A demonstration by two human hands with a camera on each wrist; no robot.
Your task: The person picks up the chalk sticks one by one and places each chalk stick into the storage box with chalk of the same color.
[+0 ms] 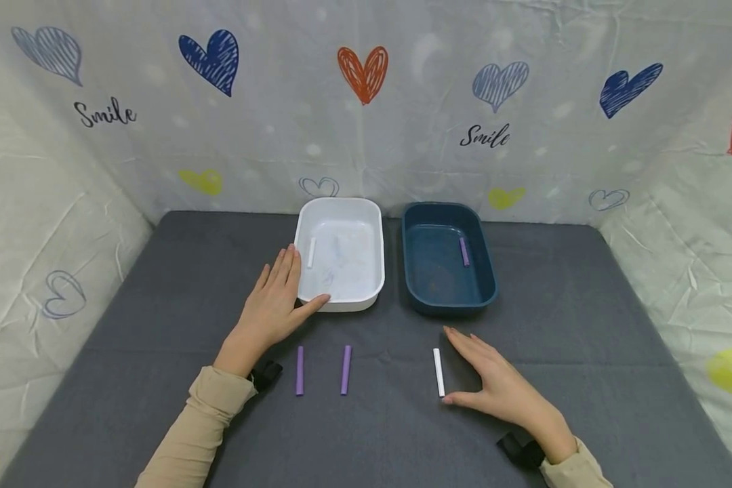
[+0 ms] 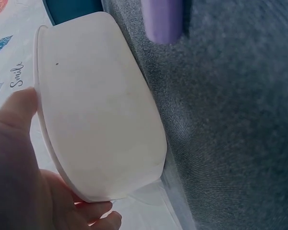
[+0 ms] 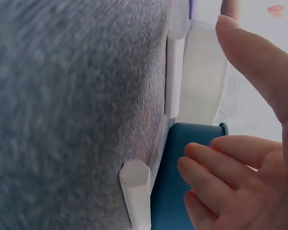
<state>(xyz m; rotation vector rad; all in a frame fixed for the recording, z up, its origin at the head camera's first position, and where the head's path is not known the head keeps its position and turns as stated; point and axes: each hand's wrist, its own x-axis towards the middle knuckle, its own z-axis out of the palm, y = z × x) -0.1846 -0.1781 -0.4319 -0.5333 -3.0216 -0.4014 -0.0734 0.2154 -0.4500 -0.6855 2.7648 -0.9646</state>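
Observation:
My left hand lies at the front left corner of a white plastic tub, fingers extended along its left side and thumb at the front rim. In the left wrist view, the thumb meets the tub's rim. A white chalk stick lies inside this tub. My right hand hovers beside another white chalk stick on the cloth, with thumb and fingers spread apart and nothing between them. Its thumb tip is close to that stick's near end.
A dark blue tub stands right of the white one, with a purple chalk stick inside. Two purple chalk sticks, one left and one right, lie on the grey cloth. A heart-printed curtain hangs behind.

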